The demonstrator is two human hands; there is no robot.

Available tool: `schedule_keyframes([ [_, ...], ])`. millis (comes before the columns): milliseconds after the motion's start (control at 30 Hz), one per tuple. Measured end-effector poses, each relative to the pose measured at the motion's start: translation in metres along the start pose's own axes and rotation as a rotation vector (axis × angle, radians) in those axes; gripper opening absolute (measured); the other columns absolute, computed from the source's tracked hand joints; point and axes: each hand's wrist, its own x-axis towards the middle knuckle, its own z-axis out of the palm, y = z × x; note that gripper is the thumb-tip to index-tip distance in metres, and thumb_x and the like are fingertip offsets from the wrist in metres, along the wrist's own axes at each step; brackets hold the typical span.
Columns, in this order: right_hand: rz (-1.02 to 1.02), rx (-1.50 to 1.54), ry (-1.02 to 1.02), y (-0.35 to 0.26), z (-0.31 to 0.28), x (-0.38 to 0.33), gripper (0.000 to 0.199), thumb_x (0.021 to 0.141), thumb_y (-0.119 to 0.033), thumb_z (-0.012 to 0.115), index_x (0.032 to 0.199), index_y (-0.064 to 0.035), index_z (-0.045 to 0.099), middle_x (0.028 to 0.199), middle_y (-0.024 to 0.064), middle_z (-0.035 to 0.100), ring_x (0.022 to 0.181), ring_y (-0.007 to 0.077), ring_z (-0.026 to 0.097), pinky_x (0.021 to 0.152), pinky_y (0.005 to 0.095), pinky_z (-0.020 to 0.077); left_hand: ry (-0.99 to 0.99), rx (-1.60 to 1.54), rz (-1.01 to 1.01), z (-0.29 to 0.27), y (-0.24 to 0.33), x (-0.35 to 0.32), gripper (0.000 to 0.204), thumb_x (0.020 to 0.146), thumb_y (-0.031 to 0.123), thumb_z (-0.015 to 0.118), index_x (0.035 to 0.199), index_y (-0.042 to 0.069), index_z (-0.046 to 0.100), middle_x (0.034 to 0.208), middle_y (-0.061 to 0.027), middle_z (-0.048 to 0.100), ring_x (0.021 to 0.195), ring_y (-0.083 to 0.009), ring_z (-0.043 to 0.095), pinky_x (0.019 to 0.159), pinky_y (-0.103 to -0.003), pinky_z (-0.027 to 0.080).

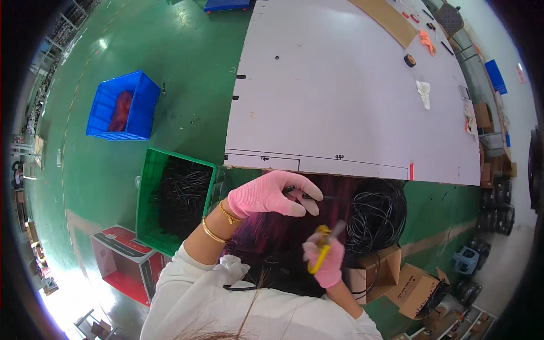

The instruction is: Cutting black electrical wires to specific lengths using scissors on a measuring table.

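Observation:
My left hand [275, 194], in a pink glove with pale fingertips, is closed around a black cable [290, 189] just off the table's near edge. The cable's far end fades into the dark cloth on my lap. Lower and to the right, my right hand [328, 260] wears a matching glove and grips a yellow-handled tool [321, 256] with a greyish tip. Motion blurs the tool, so its exact kind is unclear. A large coil of black cable [377, 218] lies beyond the right hand. At my left, a green crate [148, 187] holds many short black cable pieces [184, 190].
A white table [317, 102] with drawn lines and a red mark stretches ahead. On it lie a roll of tape [409, 60], a white cloth [423, 93] and cardboard [391, 21]. A blue crate [148, 105] and several cardboard boxes [412, 288] stand on the floor.

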Motion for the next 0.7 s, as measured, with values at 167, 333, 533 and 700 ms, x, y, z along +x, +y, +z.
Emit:
schedule_keyframes([
  [167, -0.551, -0.324, 0.348, -0.014, -0.028, 0.033, 0.038, 0.073, 0.002, 0.08, 0.107, -0.0057, 0.067, 0.103, 0.0084, 0.07, 0.067, 0.0139, 0.055, 0.062, 0.0263, 0.0463, -0.001, -0.036, 0.017, 0.007, 0.011, -0.019, 0.04, 0.076, 0.003, 0.065, 0.115, -0.002, 0.065, 0.101, -0.0094, 0.075, 0.088, -0.007, 0.063, 0.073, -0.021, 0.044],
  [333, -0.767, -0.681, 0.148, -0.035, -0.028, 0.05, 0.031, 0.064, -0.001, 0.079, 0.092, -0.0084, 0.071, 0.079, 0.0076, 0.068, 0.064, 0.0265, 0.06, 0.058, 0.0332, 0.0478, 0.209, -0.016, 0.066, 0.004, 0.017, -0.069, 0.045, 0.074, 0.004, 0.068, 0.118, -0.001, 0.065, 0.1, -0.0067, 0.075, 0.07, -0.0031, 0.051, 0.062, -0.018, 0.04],
  [533, -0.89, -0.813, 0.054, -0.083, -0.005, 0.077, 0.025, 0.069, -0.01, 0.087, 0.084, -0.0053, 0.068, 0.069, 0.0105, 0.058, 0.06, 0.0264, 0.054, 0.055, 0.0337, 0.0424, 0.929, 0.937, 0.012, -0.013, -0.005, -0.147, 0.045, 0.068, 0.008, 0.075, 0.113, 0.009, 0.069, 0.097, -0.0041, 0.07, 0.071, -0.0167, 0.057, 0.066, -0.03, 0.049],
  [700, -0.857, -0.876, -0.142, -0.101, 0.023, 0.109, 0.03, 0.071, -0.017, 0.086, 0.08, -0.0034, 0.061, 0.061, 0.0139, 0.048, 0.053, 0.0322, 0.049, 0.051, 0.0368, 0.0397, 0.991, 1.373, 0.363, 0.007, -0.01, -0.108, 0.023, 0.066, 0.012, 0.075, 0.089, 0.012, 0.07, 0.092, -0.0042, 0.065, 0.09, -0.0253, 0.064, 0.08, -0.041, 0.051],
])
